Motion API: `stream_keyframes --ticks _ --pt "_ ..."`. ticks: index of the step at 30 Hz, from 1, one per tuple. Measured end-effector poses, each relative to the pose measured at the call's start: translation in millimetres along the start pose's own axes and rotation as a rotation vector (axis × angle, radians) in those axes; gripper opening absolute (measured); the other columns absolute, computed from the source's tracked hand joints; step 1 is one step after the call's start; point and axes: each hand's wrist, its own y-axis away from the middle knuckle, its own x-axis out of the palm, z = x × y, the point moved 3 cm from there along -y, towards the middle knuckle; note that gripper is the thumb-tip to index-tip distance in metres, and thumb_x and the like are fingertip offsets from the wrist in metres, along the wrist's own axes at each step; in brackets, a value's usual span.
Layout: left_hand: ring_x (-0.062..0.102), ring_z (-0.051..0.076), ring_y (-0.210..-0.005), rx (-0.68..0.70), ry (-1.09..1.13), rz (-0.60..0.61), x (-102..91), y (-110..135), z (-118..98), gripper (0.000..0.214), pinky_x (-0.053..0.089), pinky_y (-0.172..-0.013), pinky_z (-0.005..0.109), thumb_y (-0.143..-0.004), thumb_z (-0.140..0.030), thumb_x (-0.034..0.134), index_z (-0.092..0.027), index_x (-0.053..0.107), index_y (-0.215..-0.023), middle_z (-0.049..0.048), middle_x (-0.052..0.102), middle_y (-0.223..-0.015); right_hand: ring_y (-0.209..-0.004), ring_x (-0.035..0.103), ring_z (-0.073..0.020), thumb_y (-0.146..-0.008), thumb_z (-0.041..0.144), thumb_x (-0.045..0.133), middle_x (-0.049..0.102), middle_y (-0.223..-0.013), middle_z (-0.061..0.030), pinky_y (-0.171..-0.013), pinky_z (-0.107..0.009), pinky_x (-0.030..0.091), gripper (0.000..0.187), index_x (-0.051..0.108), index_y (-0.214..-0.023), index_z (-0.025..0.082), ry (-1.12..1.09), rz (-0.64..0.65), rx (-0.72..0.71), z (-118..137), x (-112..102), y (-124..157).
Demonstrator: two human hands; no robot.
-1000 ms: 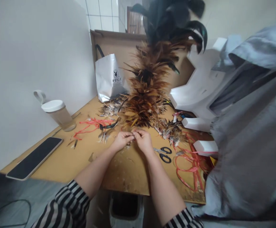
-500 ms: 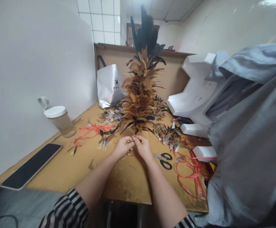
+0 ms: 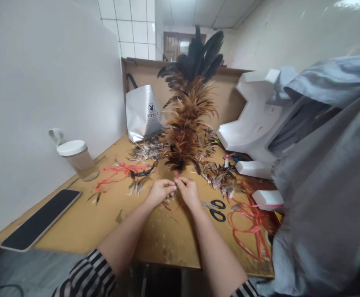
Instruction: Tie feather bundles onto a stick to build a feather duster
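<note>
A tall feather duster (image 3: 189,111), brown in its body with long black feathers at the top, stands out in front of me, its lower end towards me. My left hand (image 3: 161,192) is closed in a pinch at that lower end. Against it, my right hand (image 3: 187,191) pinches the same end with thumb and forefinger. Red binding shows just above the fingertips, and a red plastic string (image 3: 174,209) hangs in a loop below them. The fingers hide the stem itself. Scissors (image 3: 214,209) with black handles lie just right of my right wrist.
Loose feather bunches (image 3: 221,177) lie on the table (image 3: 105,225) around the duster. Red string (image 3: 251,231) tangles at the right, with more at the left. A lidded cup (image 3: 80,161), a phone (image 3: 40,220), a silver bag (image 3: 143,111), white foam (image 3: 251,115) and grey cloth (image 3: 328,185) surround the work.
The duster has turned between my fingers: its black top feathers now fan to the right and sit lower. More of the red string shows under my hands, which have barely shifted.
</note>
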Motion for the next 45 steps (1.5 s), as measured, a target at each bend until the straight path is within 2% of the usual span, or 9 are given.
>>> stream_keyframes --ticks 7,12,15,24,29,32,36,39,45 --pt "0.041 0.005 -0.037 0.054 -0.02 -0.015 -0.1 1 3 0.026 0.031 -0.038 0.016 -0.057 -0.034 0.068 -0.014 0.053 -0.065 -0.0059 0.05 -0.045 -0.062 0.053 -0.0149 -0.078 0.032 0.05 0.064 -0.065 -0.0021 -0.058 -0.024 0.038 0.027 0.071 -0.074 0.015 0.002 0.033 -0.043 0 4 -1" --pt "0.039 0.004 -0.037 0.058 -0.013 0.17 1.3 1 5 0.027 0.03 -0.038 0.015 -0.066 -0.037 0.062 -0.014 0.056 -0.077 -0.0053 0.05 -0.05 -0.066 0.056 -0.0155 -0.077 0.032 0.054 0.066 -0.071 -0.0036 -0.063 -0.025 0.042 0.024 0.071 -0.077 0.015 -0.121 0.063 -0.058 -5 3 -3" --pt "0.04 0.004 -0.039 0.055 -0.027 0.233 1.5 1 4 0.028 0.03 -0.039 0.015 -0.069 -0.04 0.06 -0.012 0.058 -0.073 -0.0025 0.053 -0.053 -0.062 0.054 -0.0141 -0.076 0.034 0.056 0.065 -0.069 -0.0032 -0.059 -0.023 0.041 0.024 0.07 -0.08 0.014 -0.164 0.054 -0.016 -9 2 -3" --pt "0.04 0.005 -0.036 -0.023 -0.035 0.063 -0.7 -2 11 0.024 0.031 -0.038 0.017 -0.061 -0.034 0.065 -0.013 0.061 -0.069 -0.0032 0.052 -0.047 -0.055 0.049 -0.0119 -0.077 0.033 0.055 0.06 -0.059 -0.0005 -0.053 -0.022 0.037 0.024 0.068 -0.07 0.014 -0.084 0.052 -0.013 -6 2 0" --pt "0.044 0.005 -0.043 0.072 -0.035 -0.01 -0.4 -1 9 0.019 0.034 -0.043 0.017 -0.059 -0.03 0.066 -0.014 0.057 -0.063 -0.0036 0.052 -0.051 -0.062 0.054 -0.0145 -0.076 0.032 0.054 0.064 -0.065 -0.0023 -0.059 -0.023 0.04 0.024 0.069 -0.071 0.014 -0.032 0.029 -0.014 -6 3 -1" --pt "0.044 0.005 -0.045 0.1 -0.032 0.006 -0.9 0 8 0.02 0.035 -0.045 0.016 -0.06 -0.031 0.066 -0.014 0.056 -0.064 -0.0038 0.052 -0.051 -0.066 0.057 -0.0159 -0.076 0.031 0.054 0.066 -0.069 -0.0031 -0.063 -0.024 0.042 0.023 0.069 -0.073 0.015 -0.061 0.053 -0.023 -8 5 -1" --pt "0.042 0.005 -0.041 0.059 -0.02 0.149 -0.8 1 5 0.025 0.033 -0.042 0.016 -0.064 -0.036 0.064 -0.013 0.058 -0.072 -0.0037 0.051 -0.051 -0.067 0.059 -0.0161 -0.076 0.031 0.054 0.067 -0.071 -0.0036 -0.064 -0.025 0.044 0.022 0.07 -0.077 0.015 -0.121 0.079 -0.029 -9 6 -1" --pt "0.042 0.004 -0.04 0.053 -0.036 0.217 -1.8 1 2 0.027 0.033 -0.042 0.017 -0.066 -0.039 0.062 -0.012 0.059 -0.066 -0.0019 0.053 -0.052 -0.064 0.058 -0.0154 -0.076 0.033 0.055 0.066 -0.069 -0.0035 -0.059 -0.023 0.043 0.024 0.07 -0.08 0.015 -0.118 0.077 0.007 -9 6 0" --pt "0.043 0.005 -0.039 0.057 -0.098 0.139 -4.2 -1 3 0.028 0.032 -0.041 0.018 -0.063 -0.039 0.064 -0.012 0.059 -0.06 -0.0025 0.051 -0.046 -0.06 0.054 -0.0134 -0.078 0.036 0.053 0.063 -0.065 -0.0024 -0.055 -0.021 0.042 0.028 0.071 -0.08 0.015 -0.036 0.059 -0.009 -8 8 1"
